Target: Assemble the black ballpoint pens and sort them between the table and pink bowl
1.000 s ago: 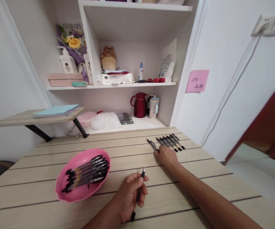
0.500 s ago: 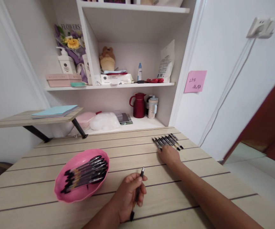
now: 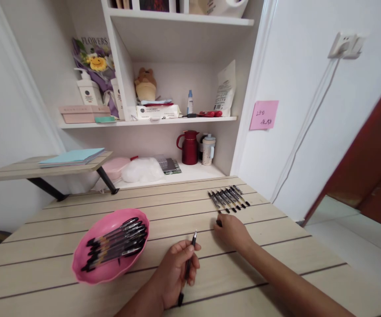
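My left hand [image 3: 179,268] is closed around a black gel pen [image 3: 188,268], thumb on the barrel. Its silver tip points up and away, and its black end hangs below the palm. My right hand [image 3: 235,231] is curled just above the table, with a small black piece that looks like a pen cap [image 3: 219,223] poking out at the fingers. Just beyond it lies a row of several similar pens [image 3: 228,199], side by side, their black ends towards me. To the left, a pink bowl [image 3: 78,259] with a wavy rim holds several more pens [image 3: 118,242].
The slatted wooden table [image 3: 164,215] runs back to white shelves [image 3: 151,124]. A raised stand [image 3: 9,171] with blue papers [image 3: 73,156] is at the left. A red jug [image 3: 189,149] and a cup [image 3: 208,149] stand on the low shelf.
My right hand has drawn back towards me from the row of pens, and a small black piece now shows in its fingers. My left hand keeps its pen. The view has shifted slightly.
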`<action>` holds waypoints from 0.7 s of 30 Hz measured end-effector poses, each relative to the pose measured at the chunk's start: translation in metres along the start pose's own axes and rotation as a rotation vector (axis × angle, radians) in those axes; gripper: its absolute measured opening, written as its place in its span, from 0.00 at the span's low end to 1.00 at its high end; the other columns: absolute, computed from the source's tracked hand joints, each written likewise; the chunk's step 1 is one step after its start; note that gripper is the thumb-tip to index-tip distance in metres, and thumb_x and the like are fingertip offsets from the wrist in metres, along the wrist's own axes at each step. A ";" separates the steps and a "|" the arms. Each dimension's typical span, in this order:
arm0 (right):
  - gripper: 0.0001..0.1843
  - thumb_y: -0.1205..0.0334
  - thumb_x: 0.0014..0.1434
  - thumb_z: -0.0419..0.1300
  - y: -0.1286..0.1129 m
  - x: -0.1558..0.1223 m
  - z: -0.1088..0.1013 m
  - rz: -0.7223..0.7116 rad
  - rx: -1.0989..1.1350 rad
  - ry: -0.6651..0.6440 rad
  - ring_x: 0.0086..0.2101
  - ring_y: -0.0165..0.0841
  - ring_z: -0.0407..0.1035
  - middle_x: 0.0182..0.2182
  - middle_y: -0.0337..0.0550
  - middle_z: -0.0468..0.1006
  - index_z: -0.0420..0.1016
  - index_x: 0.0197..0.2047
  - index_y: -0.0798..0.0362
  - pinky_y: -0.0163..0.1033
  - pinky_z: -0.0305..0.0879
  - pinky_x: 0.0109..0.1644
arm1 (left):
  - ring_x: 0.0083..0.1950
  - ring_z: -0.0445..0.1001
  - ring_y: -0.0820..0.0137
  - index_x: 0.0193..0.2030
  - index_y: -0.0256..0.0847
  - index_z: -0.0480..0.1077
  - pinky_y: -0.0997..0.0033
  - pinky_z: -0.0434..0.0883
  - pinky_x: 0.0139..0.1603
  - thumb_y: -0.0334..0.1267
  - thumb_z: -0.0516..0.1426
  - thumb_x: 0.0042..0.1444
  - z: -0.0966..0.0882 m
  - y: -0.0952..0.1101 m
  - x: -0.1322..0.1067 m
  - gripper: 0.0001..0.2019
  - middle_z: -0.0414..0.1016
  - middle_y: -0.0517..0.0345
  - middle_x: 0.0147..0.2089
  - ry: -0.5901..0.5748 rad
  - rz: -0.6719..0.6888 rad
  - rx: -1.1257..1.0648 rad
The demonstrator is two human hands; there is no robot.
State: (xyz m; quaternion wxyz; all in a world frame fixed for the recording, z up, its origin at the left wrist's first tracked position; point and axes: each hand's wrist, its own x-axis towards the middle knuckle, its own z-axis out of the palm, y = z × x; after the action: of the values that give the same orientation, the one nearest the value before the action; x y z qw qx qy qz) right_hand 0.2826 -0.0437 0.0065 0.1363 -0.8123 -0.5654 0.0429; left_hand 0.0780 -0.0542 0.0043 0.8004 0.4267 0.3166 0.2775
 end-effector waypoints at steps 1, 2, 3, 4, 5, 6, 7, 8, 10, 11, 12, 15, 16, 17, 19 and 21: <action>0.10 0.61 0.52 0.50 0.004 -0.003 0.000 0.000 0.010 -0.003 0.33 0.35 0.69 0.29 0.49 0.76 0.71 0.27 0.54 0.35 0.53 0.31 | 0.15 0.56 0.83 0.38 0.37 0.64 0.78 0.48 0.17 0.43 0.55 0.50 0.000 0.000 0.000 0.13 0.64 0.65 0.22 -0.003 -0.004 0.002; 0.10 0.61 0.51 0.51 0.008 -0.007 -0.001 0.002 0.021 -0.006 0.32 0.35 0.69 0.28 0.48 0.76 0.70 0.26 0.54 0.34 0.52 0.30 | 0.15 0.56 0.83 0.38 0.37 0.64 0.79 0.48 0.17 0.43 0.55 0.50 0.000 0.000 0.000 0.13 0.64 0.65 0.22 -0.006 -0.006 0.003; 0.09 0.61 0.50 0.51 0.013 -0.009 -0.002 0.004 0.037 -0.012 0.31 0.34 0.68 0.27 0.48 0.76 0.70 0.25 0.54 0.34 0.51 0.29 | 0.15 0.56 0.83 0.38 0.37 0.64 0.79 0.48 0.17 0.43 0.55 0.50 -0.001 0.000 0.000 0.13 0.64 0.65 0.22 -0.010 -0.006 0.003; 0.09 0.61 0.49 0.52 0.018 -0.012 -0.002 0.005 0.059 -0.021 0.29 0.34 0.67 0.26 0.47 0.75 0.69 0.24 0.54 0.34 0.51 0.29 | 0.15 0.56 0.83 0.38 0.37 0.64 0.78 0.48 0.17 0.44 0.55 0.49 -0.001 0.000 0.000 0.13 0.64 0.65 0.22 -0.012 -0.004 0.001; 0.08 0.61 0.49 0.52 0.022 -0.015 -0.003 0.005 0.088 -0.034 0.28 0.33 0.66 0.25 0.46 0.75 0.69 0.23 0.54 0.34 0.50 0.28 | 0.15 0.56 0.83 0.38 0.37 0.64 0.78 0.49 0.17 0.44 0.56 0.49 -0.002 0.000 0.000 0.14 0.64 0.65 0.22 -0.012 -0.001 -0.003; 0.08 0.61 0.48 0.52 0.025 -0.019 -0.003 0.003 0.127 -0.048 0.27 0.33 0.66 0.24 0.45 0.74 0.68 0.23 0.54 0.34 0.50 0.28 | 0.15 0.56 0.83 0.38 0.37 0.64 0.78 0.49 0.17 0.44 0.56 0.49 -0.002 0.000 0.001 0.14 0.64 0.65 0.22 -0.012 0.001 -0.006; 0.07 0.62 0.48 0.52 0.027 -0.023 -0.003 -0.003 0.179 -0.063 0.26 0.32 0.65 0.24 0.44 0.74 0.68 0.24 0.54 0.34 0.50 0.28 | 0.15 0.56 0.82 0.38 0.37 0.64 0.78 0.49 0.17 0.44 0.56 0.49 -0.003 0.000 0.001 0.14 0.65 0.65 0.22 -0.014 0.003 -0.010; 0.06 0.64 0.48 0.51 0.028 -0.028 -0.003 -0.015 0.240 -0.074 0.26 0.32 0.65 0.24 0.43 0.73 0.68 0.25 0.54 0.34 0.51 0.28 | 0.16 0.57 0.82 0.39 0.37 0.64 0.78 0.49 0.17 0.44 0.56 0.49 -0.004 0.000 0.001 0.14 0.65 0.65 0.23 -0.018 0.003 -0.013; 0.07 0.67 0.47 0.49 0.025 -0.041 -0.002 -0.058 0.370 -0.081 0.28 0.31 0.65 0.25 0.40 0.73 0.68 0.26 0.53 0.33 0.53 0.30 | 0.16 0.57 0.82 0.39 0.36 0.65 0.78 0.50 0.17 0.43 0.56 0.49 -0.005 -0.001 0.002 0.14 0.65 0.64 0.23 -0.034 0.004 -0.015; 0.07 0.68 0.47 0.48 0.022 -0.048 0.000 -0.082 0.433 -0.076 0.28 0.31 0.65 0.25 0.40 0.73 0.67 0.27 0.53 0.32 0.54 0.31 | 0.16 0.58 0.82 0.39 0.36 0.65 0.78 0.50 0.18 0.42 0.56 0.48 -0.006 -0.001 0.002 0.14 0.66 0.64 0.24 -0.044 0.007 -0.016; 0.08 0.69 0.47 0.48 0.017 -0.054 0.001 -0.101 0.493 -0.069 0.29 0.30 0.64 0.25 0.39 0.73 0.67 0.27 0.53 0.32 0.54 0.31 | 0.17 0.58 0.82 0.39 0.36 0.65 0.78 0.51 0.18 0.41 0.57 0.48 -0.006 -0.001 0.002 0.13 0.66 0.63 0.24 -0.052 0.010 -0.017; 0.08 0.69 0.46 0.47 0.002 -0.071 0.008 -0.120 0.657 -0.040 0.27 0.29 0.63 0.23 0.36 0.70 0.66 0.27 0.52 0.32 0.55 0.31 | 0.19 0.61 0.81 0.40 0.37 0.66 0.79 0.53 0.19 0.38 0.57 0.47 -0.006 0.000 0.001 0.13 0.66 0.62 0.26 -0.052 0.009 -0.034; 0.07 0.68 0.46 0.47 -0.003 -0.074 0.010 -0.123 0.715 -0.039 0.26 0.29 0.62 0.22 0.36 0.69 0.66 0.27 0.52 0.32 0.55 0.30 | 0.21 0.62 0.81 0.40 0.37 0.66 0.79 0.55 0.20 0.38 0.58 0.47 -0.005 0.000 0.001 0.13 0.66 0.62 0.26 -0.044 0.009 -0.046; 0.07 0.68 0.46 0.48 -0.007 -0.076 0.012 -0.130 0.775 -0.040 0.26 0.29 0.62 0.21 0.35 0.68 0.65 0.26 0.52 0.32 0.55 0.30 | 0.22 0.63 0.81 0.40 0.37 0.67 0.79 0.56 0.22 0.37 0.58 0.47 -0.004 0.001 0.000 0.13 0.66 0.62 0.27 -0.035 0.012 -0.060; 0.04 0.65 0.46 0.50 -0.013 -0.078 0.014 -0.151 0.903 -0.041 0.24 0.28 0.60 0.20 0.34 0.66 0.65 0.25 0.53 0.32 0.55 0.29 | 0.24 0.64 0.80 0.41 0.37 0.68 0.78 0.59 0.24 0.37 0.59 0.46 -0.002 0.000 -0.002 0.14 0.65 0.62 0.27 -0.025 0.027 -0.090; 0.05 0.61 0.46 0.53 -0.016 -0.076 0.015 -0.154 1.015 -0.035 0.23 0.27 0.58 0.19 0.34 0.64 0.65 0.24 0.54 0.32 0.54 0.28 | 0.25 0.65 0.79 0.41 0.36 0.69 0.76 0.61 0.27 0.37 0.60 0.46 0.000 -0.001 -0.004 0.14 0.65 0.62 0.27 -0.036 0.044 -0.114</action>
State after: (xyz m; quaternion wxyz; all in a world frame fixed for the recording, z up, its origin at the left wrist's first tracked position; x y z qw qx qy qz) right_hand 0.2371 -0.1070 -0.0096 0.5068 -0.5990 -0.5337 0.3156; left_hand 0.0753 -0.0575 0.0048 0.8227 0.3923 0.2764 0.3048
